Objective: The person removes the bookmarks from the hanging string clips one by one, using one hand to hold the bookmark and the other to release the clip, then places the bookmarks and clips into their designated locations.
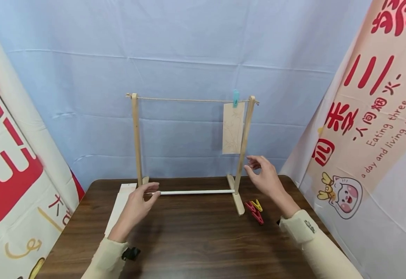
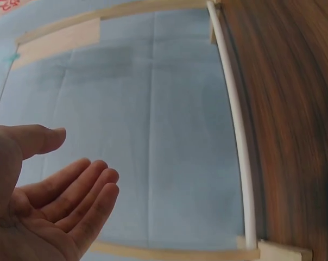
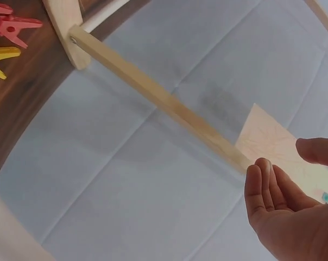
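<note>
A wooden stand with a string across its top and a white rod low between its posts stands on the table. Near the string's right end, a teal clothespin clips a beige card with a faint plant drawing. My left hand, fingers loosely bent, is by the left post, overlapping the rod's end in the head view; its palm shows bare in the left wrist view. Just right of the right post is my right hand, thumb apart from relaxed fingers, holding nothing.
Red clothespins and a yellow clothespin lie right of the stand's right foot. White cards lie at the table's left side, partly behind my left hand. A blue cloth hangs behind the dark wooden table.
</note>
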`<state>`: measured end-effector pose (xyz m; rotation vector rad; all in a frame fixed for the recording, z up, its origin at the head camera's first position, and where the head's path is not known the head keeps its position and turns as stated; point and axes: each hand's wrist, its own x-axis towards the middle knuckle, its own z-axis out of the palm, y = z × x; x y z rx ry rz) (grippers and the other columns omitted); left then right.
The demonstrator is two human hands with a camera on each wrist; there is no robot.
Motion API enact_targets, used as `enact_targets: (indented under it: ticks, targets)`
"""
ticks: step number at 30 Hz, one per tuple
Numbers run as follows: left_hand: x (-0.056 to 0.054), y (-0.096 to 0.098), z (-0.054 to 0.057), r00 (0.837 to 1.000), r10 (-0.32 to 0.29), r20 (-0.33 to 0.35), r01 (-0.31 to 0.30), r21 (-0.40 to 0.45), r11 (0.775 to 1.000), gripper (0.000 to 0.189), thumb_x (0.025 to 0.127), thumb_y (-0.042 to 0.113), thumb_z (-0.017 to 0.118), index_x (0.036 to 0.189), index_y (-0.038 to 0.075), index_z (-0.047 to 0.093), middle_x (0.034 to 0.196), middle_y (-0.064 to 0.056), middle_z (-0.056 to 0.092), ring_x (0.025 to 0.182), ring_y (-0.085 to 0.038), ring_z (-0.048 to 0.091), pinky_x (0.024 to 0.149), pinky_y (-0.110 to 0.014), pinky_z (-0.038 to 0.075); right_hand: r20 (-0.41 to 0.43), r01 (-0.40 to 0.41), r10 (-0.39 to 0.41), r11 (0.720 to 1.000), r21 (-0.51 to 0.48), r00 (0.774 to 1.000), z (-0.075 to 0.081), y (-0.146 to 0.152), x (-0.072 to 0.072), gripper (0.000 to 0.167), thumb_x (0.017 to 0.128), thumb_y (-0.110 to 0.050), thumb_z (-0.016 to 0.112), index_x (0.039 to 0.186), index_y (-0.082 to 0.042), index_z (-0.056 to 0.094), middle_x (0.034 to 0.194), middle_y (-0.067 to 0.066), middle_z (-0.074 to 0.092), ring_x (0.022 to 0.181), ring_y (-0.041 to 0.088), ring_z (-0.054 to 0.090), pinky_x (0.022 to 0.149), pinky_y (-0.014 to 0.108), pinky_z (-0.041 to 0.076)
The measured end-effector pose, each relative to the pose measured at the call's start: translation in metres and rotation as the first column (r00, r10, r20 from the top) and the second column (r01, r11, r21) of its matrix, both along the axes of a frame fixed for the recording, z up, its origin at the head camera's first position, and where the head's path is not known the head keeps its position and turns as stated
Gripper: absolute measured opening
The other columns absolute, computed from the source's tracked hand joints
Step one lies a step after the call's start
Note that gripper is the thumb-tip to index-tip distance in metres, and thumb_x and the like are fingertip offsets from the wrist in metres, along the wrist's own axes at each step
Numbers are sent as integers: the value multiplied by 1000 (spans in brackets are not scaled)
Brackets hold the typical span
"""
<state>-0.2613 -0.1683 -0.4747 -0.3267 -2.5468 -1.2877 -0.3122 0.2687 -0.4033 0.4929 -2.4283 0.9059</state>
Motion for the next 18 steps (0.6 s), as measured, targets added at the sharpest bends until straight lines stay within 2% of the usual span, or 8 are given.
enact_targets:
  ticks: [4,10,18]
  targets:
    - [-3,12,3,1000,-9,-23,9,-2,1000,38,105,24,74,138,7,68,130,-13,73,120,-31,70,102,-50,56,-11,-8,7,1000,-25,1000,5,-3,0,35,102,-8,74,133,5,66,110,18,67,100,34,67,90,50,58]
    - [-3,29,3,998,-16,-58,16,-8,1000,38,104,22,76,138,7,69,128,-12,73,118,-30,71,101,-48,57,-29,-27,26,999,-27,999,17,-9,1,37,102,-8,74,135,6,66,111,17,68,99,31,67,89,48,57]
    - [-5,46,8,997,-23,-79,23,2,1000,39,104,24,75,139,8,68,131,-10,72,120,-32,70,103,-53,55,-82,-41,39,999,-29,996,29,-12,-3,40,102,-7,74,138,7,63,112,19,68,100,33,67,89,46,56]
